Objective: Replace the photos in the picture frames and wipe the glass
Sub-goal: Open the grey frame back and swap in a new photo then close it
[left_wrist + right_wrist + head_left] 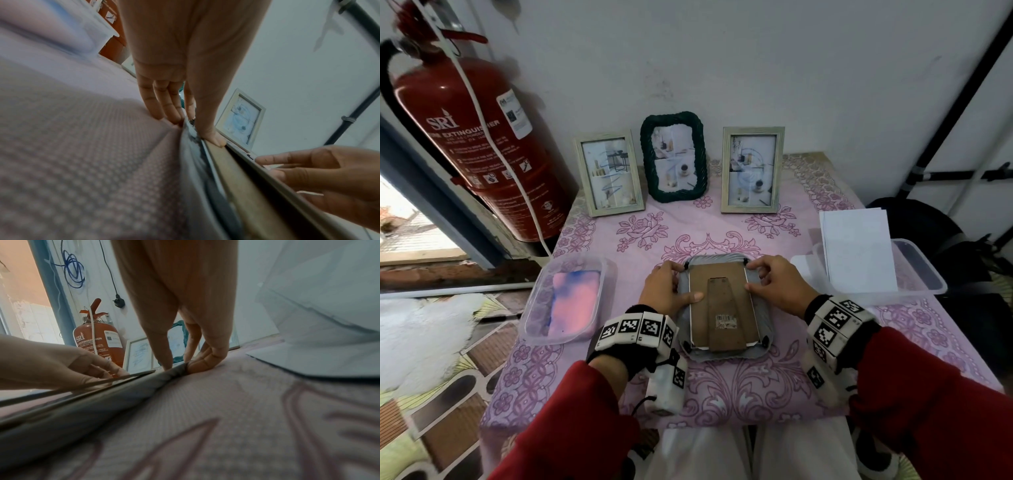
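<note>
A grey picture frame (763, 310) lies face down in the middle of the pink-clothed table, its brown backing board (722, 294) and stand facing up. My left hand (686, 282) holds the frame's upper left side, with the fingers at the outer edge and the thumb on the board. My right hand (756, 277) holds the upper right side the same way, fingers curled at the corner. The left wrist view shows the left hand (193, 129) over the frame's rim (195, 162). In the right wrist view the right hand (183, 366) pinches the frame's corner (102, 402).
Three frames with photos stand along the wall: a pale one (610, 173), a dark green one (674, 162) and another pale one (752, 169). A clear tub with a pink-blue cloth (571, 298) sits left, a tub with white sheets (859, 253) right. A red fire extinguisher (476, 137) stands far left.
</note>
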Available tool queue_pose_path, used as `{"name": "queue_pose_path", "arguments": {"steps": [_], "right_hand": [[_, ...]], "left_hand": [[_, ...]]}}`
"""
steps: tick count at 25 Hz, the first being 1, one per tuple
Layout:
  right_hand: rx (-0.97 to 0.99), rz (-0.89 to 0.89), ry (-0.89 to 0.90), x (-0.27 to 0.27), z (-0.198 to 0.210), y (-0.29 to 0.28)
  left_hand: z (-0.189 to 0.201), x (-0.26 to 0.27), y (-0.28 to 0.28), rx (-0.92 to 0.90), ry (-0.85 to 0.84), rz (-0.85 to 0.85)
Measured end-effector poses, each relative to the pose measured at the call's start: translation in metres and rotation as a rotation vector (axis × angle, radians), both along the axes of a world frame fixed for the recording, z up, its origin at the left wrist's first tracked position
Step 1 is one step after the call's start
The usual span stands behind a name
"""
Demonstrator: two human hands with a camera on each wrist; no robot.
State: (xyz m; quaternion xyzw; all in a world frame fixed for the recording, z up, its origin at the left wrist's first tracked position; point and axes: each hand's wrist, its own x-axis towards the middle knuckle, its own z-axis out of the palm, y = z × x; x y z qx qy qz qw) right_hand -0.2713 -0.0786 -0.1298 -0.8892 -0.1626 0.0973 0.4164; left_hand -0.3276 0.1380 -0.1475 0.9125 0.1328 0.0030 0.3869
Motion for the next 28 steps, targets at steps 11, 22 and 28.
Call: {"name": "queue_pose_path", "arguments": {"steps": [11, 22, 28], "right_hand": [[-0.019, 0.050, -0.047, 0.0014, -0.0049, 0.0006], [-0.052, 0.068, -0.026, 0.0034, -0.0045, -0.0010], [-0.066, 0.069, -0.027, 0.0051, -0.0057, -0.0018]], "left_hand": [[0.0021, 0.0000, -0.0033, -0.197, -0.019, 0.059], [0.0073, -0.0069, -0.0096, -0.188, -0.048, 0.061], [0.0096, -0.0064, -0.0087, -0.168, -0.025, 0.025]]}}
